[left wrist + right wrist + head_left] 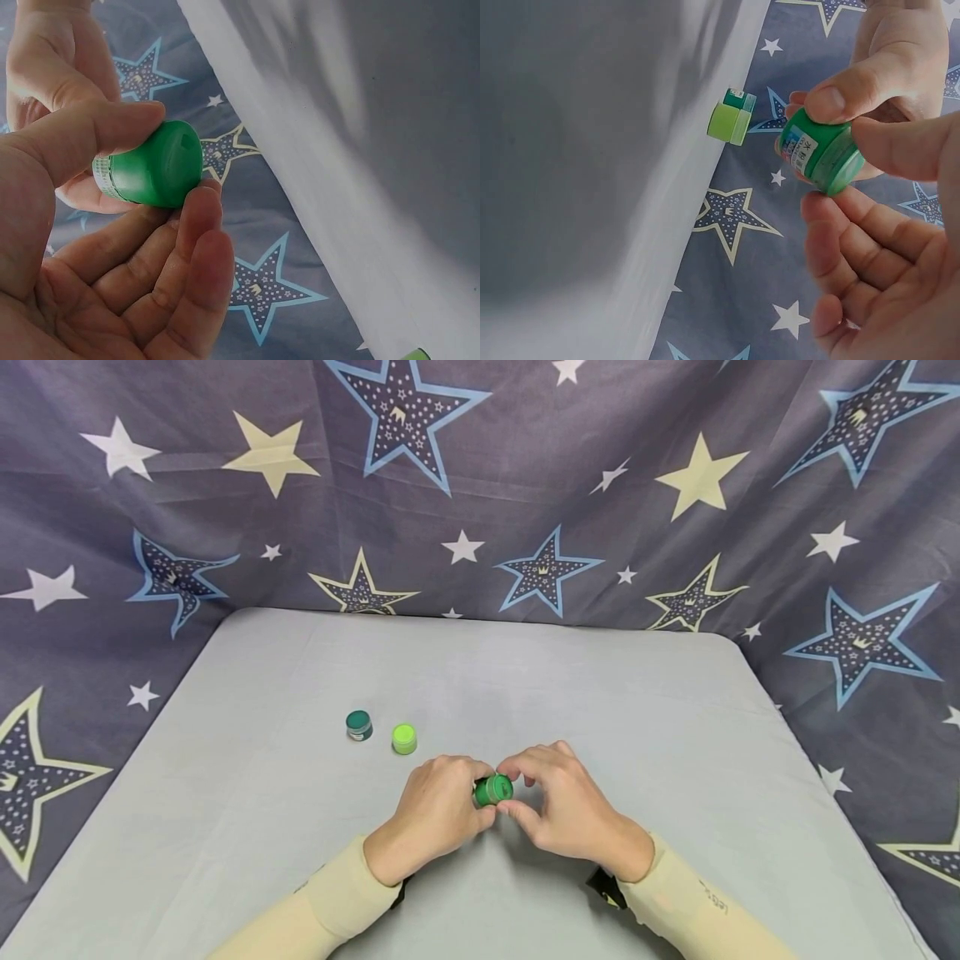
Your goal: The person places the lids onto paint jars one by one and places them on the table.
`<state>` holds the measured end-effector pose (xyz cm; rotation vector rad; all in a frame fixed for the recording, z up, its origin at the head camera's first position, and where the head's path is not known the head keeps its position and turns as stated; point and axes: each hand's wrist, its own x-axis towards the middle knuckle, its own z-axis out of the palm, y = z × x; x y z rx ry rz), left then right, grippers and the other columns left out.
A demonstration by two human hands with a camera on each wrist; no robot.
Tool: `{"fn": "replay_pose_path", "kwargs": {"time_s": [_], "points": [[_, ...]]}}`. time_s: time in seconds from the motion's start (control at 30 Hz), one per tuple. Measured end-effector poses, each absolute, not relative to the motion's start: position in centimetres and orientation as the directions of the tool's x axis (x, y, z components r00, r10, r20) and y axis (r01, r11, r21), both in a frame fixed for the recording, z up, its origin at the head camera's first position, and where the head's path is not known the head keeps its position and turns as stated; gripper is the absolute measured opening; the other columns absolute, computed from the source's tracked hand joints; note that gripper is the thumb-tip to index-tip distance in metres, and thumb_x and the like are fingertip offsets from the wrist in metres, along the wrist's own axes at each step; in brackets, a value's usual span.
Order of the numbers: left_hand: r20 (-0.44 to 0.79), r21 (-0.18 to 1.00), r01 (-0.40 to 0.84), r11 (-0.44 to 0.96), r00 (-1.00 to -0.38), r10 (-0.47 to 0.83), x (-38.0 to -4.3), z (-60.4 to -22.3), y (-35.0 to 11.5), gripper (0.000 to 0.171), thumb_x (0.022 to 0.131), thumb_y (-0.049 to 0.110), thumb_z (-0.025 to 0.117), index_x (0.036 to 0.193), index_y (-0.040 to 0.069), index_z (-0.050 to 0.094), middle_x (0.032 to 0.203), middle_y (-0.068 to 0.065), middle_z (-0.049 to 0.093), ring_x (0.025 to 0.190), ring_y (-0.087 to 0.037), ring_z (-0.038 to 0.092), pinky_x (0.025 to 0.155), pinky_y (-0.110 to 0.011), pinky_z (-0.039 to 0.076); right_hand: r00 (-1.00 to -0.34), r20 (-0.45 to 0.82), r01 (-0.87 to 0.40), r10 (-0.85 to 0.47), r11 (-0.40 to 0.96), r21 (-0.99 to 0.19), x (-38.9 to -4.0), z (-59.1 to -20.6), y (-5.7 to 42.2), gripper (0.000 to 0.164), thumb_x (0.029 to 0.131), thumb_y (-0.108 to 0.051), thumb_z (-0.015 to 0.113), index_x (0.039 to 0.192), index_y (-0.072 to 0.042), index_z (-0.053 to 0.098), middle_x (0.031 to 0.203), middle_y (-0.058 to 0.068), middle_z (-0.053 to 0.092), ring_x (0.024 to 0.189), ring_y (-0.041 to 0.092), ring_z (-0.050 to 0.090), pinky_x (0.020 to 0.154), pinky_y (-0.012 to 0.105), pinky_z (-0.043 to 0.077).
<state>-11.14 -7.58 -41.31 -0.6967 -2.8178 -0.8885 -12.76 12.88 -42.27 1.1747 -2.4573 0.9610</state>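
A small green paint jar lies tilted between my two hands, over the near middle of the table. My left hand grips its body, thumb on one side and fingers on the other. In the left wrist view the jar's smooth green base faces away from the palm. My right hand has its thumb and fingertips at the lid, pinching it from both sides. A white printed label shows on the body in the right wrist view. The lid appears seated on the jar.
Farther back and to the left stand two more small jars, one dark teal and one lime green, side by side with a gap. A light grey cloth covers the table. Star-patterned dark fabric hangs around its back and sides.
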Motion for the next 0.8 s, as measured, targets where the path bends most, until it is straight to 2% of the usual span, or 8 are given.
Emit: {"fn": "replay_pose_path", "kwargs": {"time_s": [0.5, 0.8], "points": [[0.238, 0.533, 0.459, 0.711, -0.888, 0.394, -11.13, -41.35, -7.57, 0.021, 0.075, 0.011, 0.088, 0.076, 0.021, 0.069, 0.062, 0.013, 0.05, 0.054, -0.005, 0.042, 0.048, -0.023, 0.037, -0.655, 0.48, -0.754, -0.584, 0.472, -0.456, -12.59, -42.42, 12.62, 0.024, 0.082, -0.024, 0.087, 0.096, -0.015, 0.069, 0.086, -0.008, 0.066, 0.076, 0.013, 0.057, 0.077, 0.029, 0.037], [0.243, 0.525, 0.462, 0.715, -0.886, 0.394, -11.18, -41.36, -7.54, 0.02, 0.075, 0.01, 0.087, 0.076, 0.019, 0.07, 0.061, 0.013, 0.05, 0.053, -0.005, 0.04, 0.048, -0.023, 0.036, -0.67, 0.461, -0.741, -0.582, 0.481, -0.469, -12.45, -42.37, 12.54, 0.022, 0.083, -0.022, 0.086, 0.097, -0.015, 0.069, 0.088, -0.009, 0.066, 0.076, 0.013, 0.056, 0.078, 0.03, 0.036]]}}
